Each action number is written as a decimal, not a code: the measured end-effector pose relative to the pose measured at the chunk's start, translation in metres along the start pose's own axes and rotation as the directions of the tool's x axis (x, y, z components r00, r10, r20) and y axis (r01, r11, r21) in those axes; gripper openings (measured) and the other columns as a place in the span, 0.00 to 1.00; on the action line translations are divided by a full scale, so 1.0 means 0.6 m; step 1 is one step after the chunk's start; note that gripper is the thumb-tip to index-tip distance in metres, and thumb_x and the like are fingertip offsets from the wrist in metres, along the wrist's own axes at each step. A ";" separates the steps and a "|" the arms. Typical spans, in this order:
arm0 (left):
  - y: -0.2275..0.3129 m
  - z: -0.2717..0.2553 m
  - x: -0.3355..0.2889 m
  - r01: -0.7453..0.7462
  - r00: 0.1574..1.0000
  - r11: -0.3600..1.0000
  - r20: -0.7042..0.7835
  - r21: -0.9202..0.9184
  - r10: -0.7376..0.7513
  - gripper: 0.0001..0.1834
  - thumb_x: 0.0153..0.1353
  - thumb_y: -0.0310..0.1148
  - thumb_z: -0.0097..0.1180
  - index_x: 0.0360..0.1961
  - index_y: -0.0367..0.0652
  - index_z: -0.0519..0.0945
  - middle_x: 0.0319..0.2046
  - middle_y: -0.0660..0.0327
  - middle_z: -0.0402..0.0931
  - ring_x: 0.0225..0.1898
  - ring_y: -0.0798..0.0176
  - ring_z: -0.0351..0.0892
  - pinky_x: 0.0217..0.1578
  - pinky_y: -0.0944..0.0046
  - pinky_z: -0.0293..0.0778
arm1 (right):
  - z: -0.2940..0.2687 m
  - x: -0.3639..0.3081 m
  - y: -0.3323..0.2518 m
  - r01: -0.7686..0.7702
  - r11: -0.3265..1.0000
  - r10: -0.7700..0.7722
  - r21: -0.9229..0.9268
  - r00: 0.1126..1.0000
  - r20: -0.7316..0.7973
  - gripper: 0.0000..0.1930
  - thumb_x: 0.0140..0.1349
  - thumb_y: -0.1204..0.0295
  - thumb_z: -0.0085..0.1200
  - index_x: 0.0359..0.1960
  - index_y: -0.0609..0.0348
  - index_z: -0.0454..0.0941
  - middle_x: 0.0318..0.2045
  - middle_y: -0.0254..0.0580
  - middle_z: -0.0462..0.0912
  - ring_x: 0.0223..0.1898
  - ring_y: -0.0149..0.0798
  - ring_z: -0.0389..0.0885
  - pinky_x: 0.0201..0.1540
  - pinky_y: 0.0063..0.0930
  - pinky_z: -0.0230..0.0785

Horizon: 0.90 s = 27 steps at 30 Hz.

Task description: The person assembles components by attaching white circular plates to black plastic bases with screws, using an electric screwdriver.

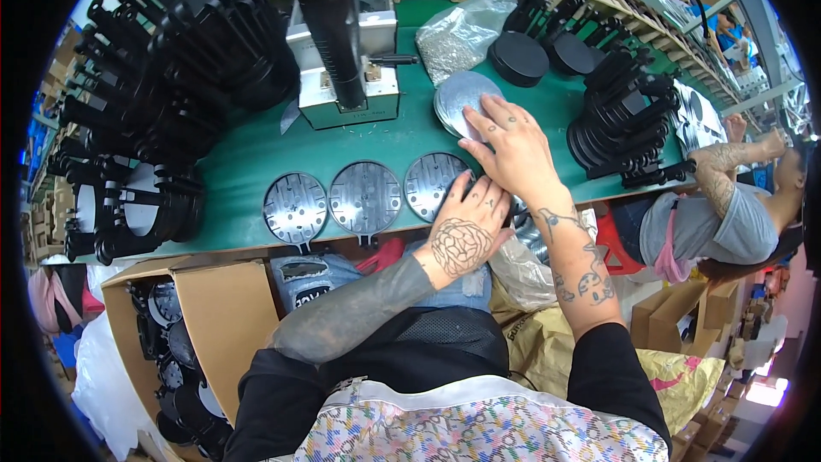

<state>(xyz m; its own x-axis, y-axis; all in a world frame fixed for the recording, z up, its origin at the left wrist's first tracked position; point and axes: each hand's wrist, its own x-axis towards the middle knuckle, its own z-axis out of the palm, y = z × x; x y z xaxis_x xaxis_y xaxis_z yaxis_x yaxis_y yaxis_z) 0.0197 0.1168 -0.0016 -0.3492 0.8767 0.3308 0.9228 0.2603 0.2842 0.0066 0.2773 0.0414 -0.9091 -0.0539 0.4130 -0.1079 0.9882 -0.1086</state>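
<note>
Three round black plastic plates with short handles lie in a row along the front edge of the green table: a left plate, a middle plate and a right plate. My left hand rests at the right plate's edge, fingers stretched forward and somewhat apart. Part of that plate and whatever lies under the palm are hidden. Farther off, my right hand reaches over a stack of thin round metal discs. Its fingertips lie on the top disc, with the thumb apart near the stack's near edge.
Behind the plates stands a press-like machine. Piles of black handled parts rise at left and right. A clear bag of small metal pieces lies behind the discs. A carton of parts stands below left; a co-worker sits at right.
</note>
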 end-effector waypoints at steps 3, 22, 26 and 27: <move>-0.003 0.003 0.001 -0.005 1.000 1.000 -0.031 -0.011 0.005 0.35 0.59 0.51 0.63 0.60 0.35 0.75 0.57 0.51 0.73 0.65 0.51 0.68 0.68 0.41 0.57 | -0.006 -0.028 0.009 0.108 0.994 -0.108 -0.010 0.983 -0.148 0.17 0.60 0.63 0.65 0.50 0.54 0.85 0.49 0.43 0.87 0.54 0.45 0.84 0.56 0.39 0.76; 0.002 -0.003 0.000 0.169 0.985 0.985 0.034 0.017 -0.170 0.51 0.54 0.55 0.65 0.71 0.31 0.64 0.72 0.48 0.60 0.73 0.44 0.56 0.71 0.40 0.49 | 0.020 -0.182 -0.018 -0.501 0.817 0.562 0.287 0.803 -0.198 0.14 0.63 0.73 0.60 0.50 0.55 0.85 0.45 0.50 0.79 0.46 0.53 0.77 0.51 0.41 0.71; -0.002 -0.009 0.003 0.158 0.985 0.987 0.072 0.030 -0.160 0.52 0.54 0.56 0.64 0.72 0.31 0.62 0.73 0.47 0.60 0.73 0.44 0.57 0.72 0.40 0.48 | 0.017 -0.194 -0.033 -0.439 0.889 0.457 0.130 0.860 -0.228 0.17 0.61 0.71 0.61 0.53 0.53 0.85 0.50 0.49 0.80 0.49 0.52 0.76 0.54 0.43 0.69; -0.005 -0.011 0.004 0.163 0.984 0.986 0.075 0.019 -0.164 0.53 0.54 0.56 0.64 0.72 0.30 0.62 0.73 0.47 0.59 0.73 0.44 0.57 0.72 0.40 0.48 | 0.016 -0.195 -0.038 -0.426 0.902 0.431 0.074 0.874 -0.225 0.18 0.61 0.71 0.62 0.54 0.52 0.85 0.52 0.49 0.80 0.50 0.52 0.76 0.55 0.44 0.69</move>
<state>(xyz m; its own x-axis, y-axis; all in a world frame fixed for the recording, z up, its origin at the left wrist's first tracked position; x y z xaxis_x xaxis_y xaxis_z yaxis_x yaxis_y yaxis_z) 0.0153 0.1152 0.0045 -0.4828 0.8499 0.2110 0.8562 0.4076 0.3175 0.1117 0.2597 -0.0129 -0.7501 0.4115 0.5177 0.2602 0.9033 -0.3410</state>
